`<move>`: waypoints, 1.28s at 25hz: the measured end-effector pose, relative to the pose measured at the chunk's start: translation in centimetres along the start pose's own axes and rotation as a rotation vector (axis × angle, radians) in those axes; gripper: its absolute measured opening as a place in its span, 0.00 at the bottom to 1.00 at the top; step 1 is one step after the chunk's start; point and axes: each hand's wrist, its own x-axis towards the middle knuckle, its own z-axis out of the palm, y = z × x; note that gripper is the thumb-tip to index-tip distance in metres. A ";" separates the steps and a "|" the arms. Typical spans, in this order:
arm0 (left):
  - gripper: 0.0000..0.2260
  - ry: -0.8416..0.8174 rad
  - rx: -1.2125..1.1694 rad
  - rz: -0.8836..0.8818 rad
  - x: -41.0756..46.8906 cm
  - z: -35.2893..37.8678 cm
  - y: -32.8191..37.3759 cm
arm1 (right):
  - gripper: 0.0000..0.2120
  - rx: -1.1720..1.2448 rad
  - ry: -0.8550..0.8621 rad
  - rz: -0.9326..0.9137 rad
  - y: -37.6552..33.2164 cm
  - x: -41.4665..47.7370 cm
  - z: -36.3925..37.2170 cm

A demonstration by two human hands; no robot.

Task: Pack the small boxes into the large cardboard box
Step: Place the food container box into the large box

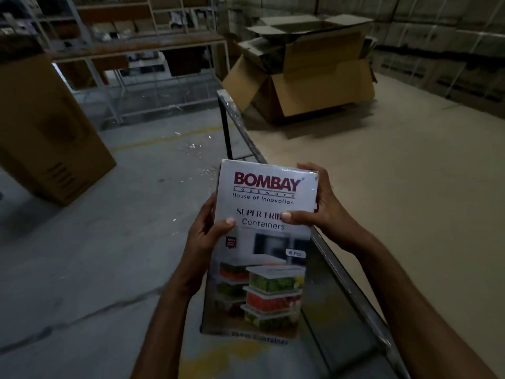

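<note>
I hold a small white box (259, 247), printed "BOMBAY Super Fridge Containers" with pictures of food tubs, upright in front of me at the table's left edge. My left hand (207, 228) grips its left side, thumb on the front. My right hand (319, 203) grips its upper right corner, thumb across the front. The large cardboard box (308, 86) stands open at the far end of the table, flaps spread out, well beyond my hands. Its inside is dark and I cannot see what it holds.
A wide tan table (396, 187) with a metal frame edge (237, 127) fills the right. Another tall brown carton (46, 132) stands on the concrete floor at left. Metal shelving (131, 50) lines the back left, and wrapped stacked goods line the back right.
</note>
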 end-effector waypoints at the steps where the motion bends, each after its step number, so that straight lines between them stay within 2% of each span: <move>1: 0.27 0.032 0.057 0.003 1.9 -0.9 0.1 | 0.47 -0.045 0.024 -0.039 0.1 1.6 0.4; 6: 0.35 0.113 0.266 0.037 12.3 -4.6 1.0 | 0.49 -0.087 0.105 -0.215 1.9 11.1 1.2; 8: 0.38 0.089 0.351 0.111 16.8 -5.5 2.1 | 0.47 -0.106 0.111 -0.273 2.1 15.8 0.4; 10: 0.46 0.055 0.469 0.156 21.4 -6.4 4.1 | 0.46 -0.153 0.110 -0.312 1.8 20.7 -0.9; 13: 0.50 -0.012 0.596 0.227 28.8 -7.8 7.5 | 0.47 -0.235 0.095 -0.393 0.5 28.4 -3.4; 16: 0.52 -0.041 0.584 0.297 35.6 -9.0 10.0 | 0.46 -0.322 0.089 -0.499 -1.3 35.5 -5.2; 19: 0.49 -0.016 0.529 0.419 42.5 -10.6 11.8 | 0.45 -0.388 0.118 -0.630 -3.6 42.4 -6.4; 25: 0.50 0.010 0.478 0.686 57.9 -14.4 15.0 | 0.44 -0.597 0.290 -0.855 -6.9 57.3 -7.9; 29: 0.51 -0.036 0.477 0.817 69.1 -17.7 17.1 | 0.47 -0.713 0.426 -0.916 -8.9 66.2 -8.8; 32: 0.52 -0.134 0.453 0.912 76.6 -18.3 19.4 | 0.51 -0.829 0.549 -0.908 -10.8 71.2 -10.3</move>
